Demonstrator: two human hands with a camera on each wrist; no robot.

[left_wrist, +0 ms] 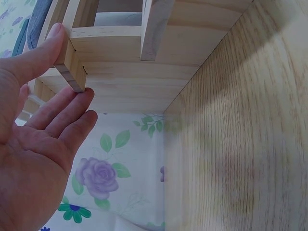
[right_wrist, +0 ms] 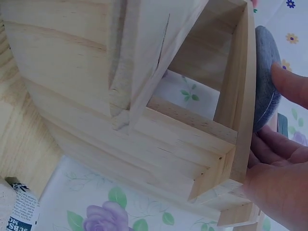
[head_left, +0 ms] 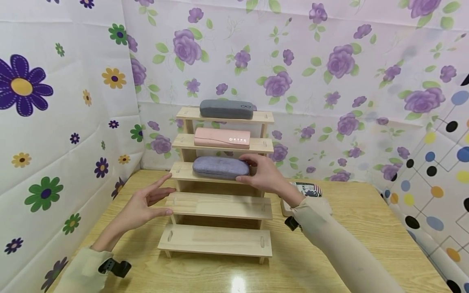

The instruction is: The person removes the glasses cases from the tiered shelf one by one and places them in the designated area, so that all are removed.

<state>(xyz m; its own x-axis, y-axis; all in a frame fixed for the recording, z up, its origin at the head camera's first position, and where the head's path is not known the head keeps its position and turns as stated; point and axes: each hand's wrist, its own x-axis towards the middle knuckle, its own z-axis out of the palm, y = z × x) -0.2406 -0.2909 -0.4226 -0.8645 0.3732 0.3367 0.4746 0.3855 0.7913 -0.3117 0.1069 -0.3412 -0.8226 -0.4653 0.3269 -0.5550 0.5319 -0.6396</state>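
On the middle step of a light wooden tiered rack lies a blue-purple glasses case. My right hand holds its right end, thumb at the front and fingers behind; the right wrist view shows the same case between thumb and fingers. My left hand is at the rack's left side, fingers fairly straight and spread. In the left wrist view its thumb and fingertips are right at the end of a step board. A pink glasses case and a grey glasses case lie on the two upper steps.
The rack stands on a wood-grain table. Behind my right forearm lies a pale item with a printed, lettered piece on it. Flowered cloth hangs at the back, with patterned cloth on both sides.
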